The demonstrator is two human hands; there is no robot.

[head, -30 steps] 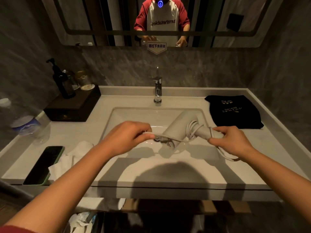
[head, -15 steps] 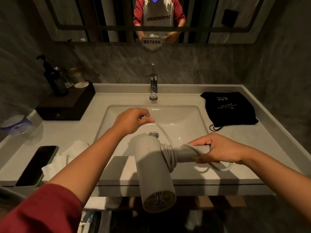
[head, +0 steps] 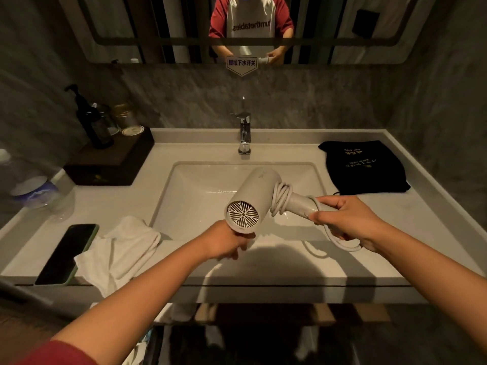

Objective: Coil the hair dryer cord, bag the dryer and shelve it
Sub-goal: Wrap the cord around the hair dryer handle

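A pale grey hair dryer (head: 253, 196) hangs over the sink, its rear grille facing me. My right hand (head: 342, 217) grips its handle. The cord (head: 280, 198) is wound in several turns around the handle's top, and one loop droops below my right hand. My left hand (head: 226, 243) sits under the barrel's rear with fingers curled; the cord's stretch toward it is hidden by the barrel. A black drawstring bag (head: 363, 167) lies flat on the counter's back right.
The white sink basin (head: 200, 196) and chrome faucet (head: 244, 135) are in the middle. On the left lie a phone (head: 67, 254), a white cloth (head: 123, 248), a plastic water bottle (head: 39, 193) and a dark tray (head: 110, 164) with a pump bottle (head: 92, 122). A shelf (head: 290, 314) shows below the counter.
The dryer has swung from nose-down near the counter's front to raised over the basin, grille toward me. My left hand dropped from above the basin to under the barrel.
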